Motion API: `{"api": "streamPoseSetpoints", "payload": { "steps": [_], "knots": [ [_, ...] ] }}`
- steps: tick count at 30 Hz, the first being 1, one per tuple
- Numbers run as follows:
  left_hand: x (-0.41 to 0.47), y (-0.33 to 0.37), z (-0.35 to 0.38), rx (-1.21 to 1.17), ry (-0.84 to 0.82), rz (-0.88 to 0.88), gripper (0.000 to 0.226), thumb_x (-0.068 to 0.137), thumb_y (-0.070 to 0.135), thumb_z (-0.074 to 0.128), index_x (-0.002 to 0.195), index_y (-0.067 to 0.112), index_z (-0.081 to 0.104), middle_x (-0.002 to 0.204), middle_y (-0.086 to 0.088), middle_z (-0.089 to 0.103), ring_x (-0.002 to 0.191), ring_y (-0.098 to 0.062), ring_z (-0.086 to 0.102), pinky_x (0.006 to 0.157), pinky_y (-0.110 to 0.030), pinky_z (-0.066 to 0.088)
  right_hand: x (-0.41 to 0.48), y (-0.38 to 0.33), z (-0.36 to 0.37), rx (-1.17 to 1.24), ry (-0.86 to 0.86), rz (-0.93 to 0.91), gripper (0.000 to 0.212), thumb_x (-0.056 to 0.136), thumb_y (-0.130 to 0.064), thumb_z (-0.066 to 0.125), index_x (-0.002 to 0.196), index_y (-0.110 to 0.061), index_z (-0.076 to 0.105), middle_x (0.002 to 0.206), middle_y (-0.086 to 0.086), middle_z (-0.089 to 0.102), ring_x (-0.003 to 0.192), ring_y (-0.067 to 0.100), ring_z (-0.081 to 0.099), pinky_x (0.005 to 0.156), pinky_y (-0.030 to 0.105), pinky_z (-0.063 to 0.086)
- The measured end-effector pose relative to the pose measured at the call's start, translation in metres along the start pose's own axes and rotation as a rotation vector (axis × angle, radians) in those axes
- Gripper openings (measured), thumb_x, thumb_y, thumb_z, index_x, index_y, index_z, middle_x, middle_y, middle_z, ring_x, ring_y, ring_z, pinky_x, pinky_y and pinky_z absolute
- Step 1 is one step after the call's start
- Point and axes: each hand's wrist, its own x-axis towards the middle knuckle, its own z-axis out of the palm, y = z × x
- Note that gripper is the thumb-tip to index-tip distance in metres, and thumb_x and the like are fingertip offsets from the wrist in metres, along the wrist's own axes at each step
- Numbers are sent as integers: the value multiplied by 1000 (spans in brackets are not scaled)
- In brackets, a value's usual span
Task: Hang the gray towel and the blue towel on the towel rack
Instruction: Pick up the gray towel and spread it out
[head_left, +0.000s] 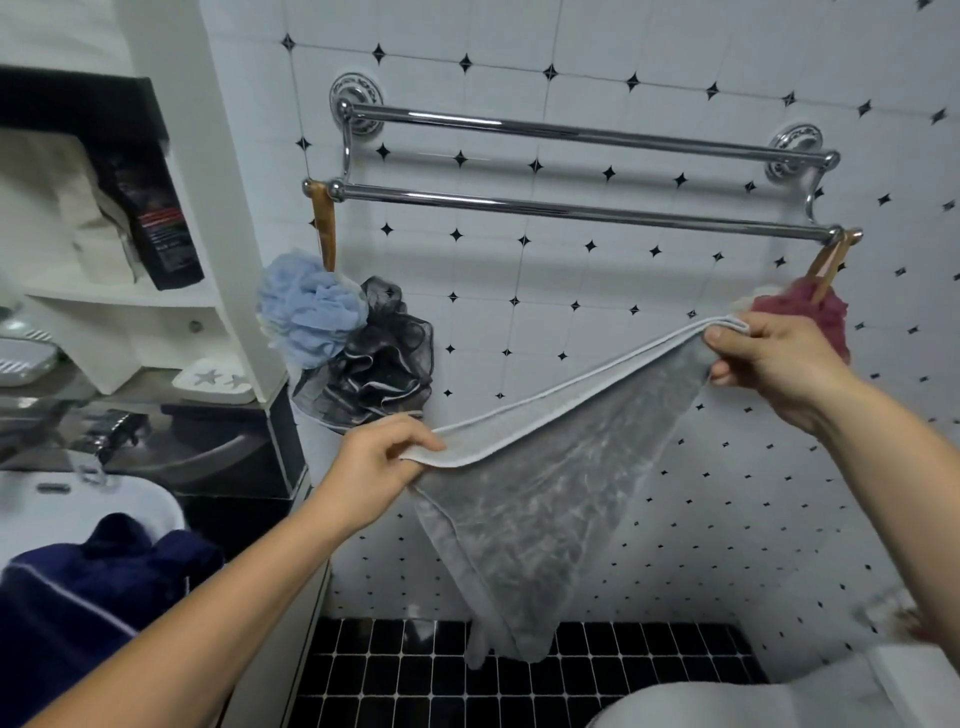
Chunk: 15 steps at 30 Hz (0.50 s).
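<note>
Gray towel (524, 499) stretched between left hand (382, 457) and right hand (774, 364), both pinching its top edge — next, up over towel rack (571, 208); blue towel (98, 582) waiting on sink (156, 499)

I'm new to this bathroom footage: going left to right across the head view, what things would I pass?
Blue towel → blue pouf → left hand → gray towel → right hand. The rack spans above the towel, nothing draped over its bars.

Gray towel (524, 499) stretched below chrome towel rack (571, 208), blue towel (88, 582) crumpled on sink
</note>
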Motion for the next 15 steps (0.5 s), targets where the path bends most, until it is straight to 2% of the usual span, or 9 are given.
{"api": "streamPoseSetpoints", "payload": {
  "steps": [3, 7, 12, 15],
  "knots": [
    [-1, 0, -3, 9, -41, -1, 20, 73, -6, 78, 90, 6, 78, 90, -8, 73, 85, -14, 67, 77, -26, 54, -3, 0, 1, 29, -11, -2, 9, 91, -5, 62, 84, -4, 68, 52, -3, 65, 43, 7, 57, 48, 18, 53],
    [0, -1, -5, -111, 17, -114, 9, 79, 3, 76, 84, 10, 79, 85, -2, 77, 83, -6, 69, 76, -17, 52, -7, 0, 1, 40, -22, -1, 7, 90, -6, 63, 85, -5, 69, 55, -2, 65, 46, 8, 58, 51, 19, 55],
    [17, -4, -19, -161, 192, -249, 12, 80, 7, 76, 76, 18, 77, 82, 4, 76, 76, -2, 68, 72, -11, 50, -13, 4, -7, -47, -71, 53, 5, 84, 0, 68, 84, -5, 70, 59, 0, 65, 50, 9, 63, 56, 19, 58],
    [32, 4, -18, -100, 262, -220, 23, 72, 5, 81, 69, 27, 74, 73, 15, 72, 71, 2, 67, 72, -12, 50, -16, 7, -5, -46, 19, 39, 8, 80, 3, 71, 81, -5, 69, 54, -2, 65, 46, 8, 62, 57, 20, 59]
  ]
}}
